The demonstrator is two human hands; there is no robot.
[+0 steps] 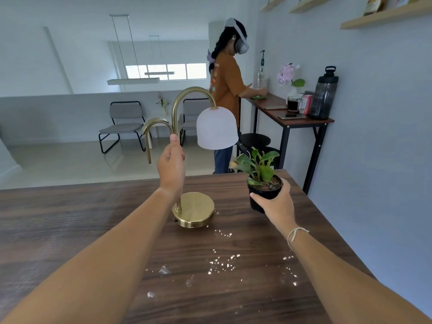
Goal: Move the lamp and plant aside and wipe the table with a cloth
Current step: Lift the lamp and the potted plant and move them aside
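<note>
The lamp point(194, 160) is standing upright a little past the middle of the wooden table point(70, 220), its round brass base point(195, 210) resting flat on the top and its long axis running straight up through the stem to the curved neck and the white shade point(216, 128) hanging on the right. The left hand point(171, 164) is wrapping around that stem well above the base, fingers closed on it, thumb pointing up. To the right, the plant point(260, 169) is sitting in its black pot point(264, 194) toward the far right corner of the table, and the right hand point(277, 204) is cupping the pot from the near side, fingers curled round its wall; whether the pot is lifting off the surface I cannot tell. Each hand is already gripping the nearer object, so the coming move is likely turning on carrying both out sideways. White crumbs point(222, 263) are lying scattered on the near part of the table, nearer than both objects. No cloth is showing. Beyond, another person point(228, 90) is standing at a side table point(292, 113).
</note>
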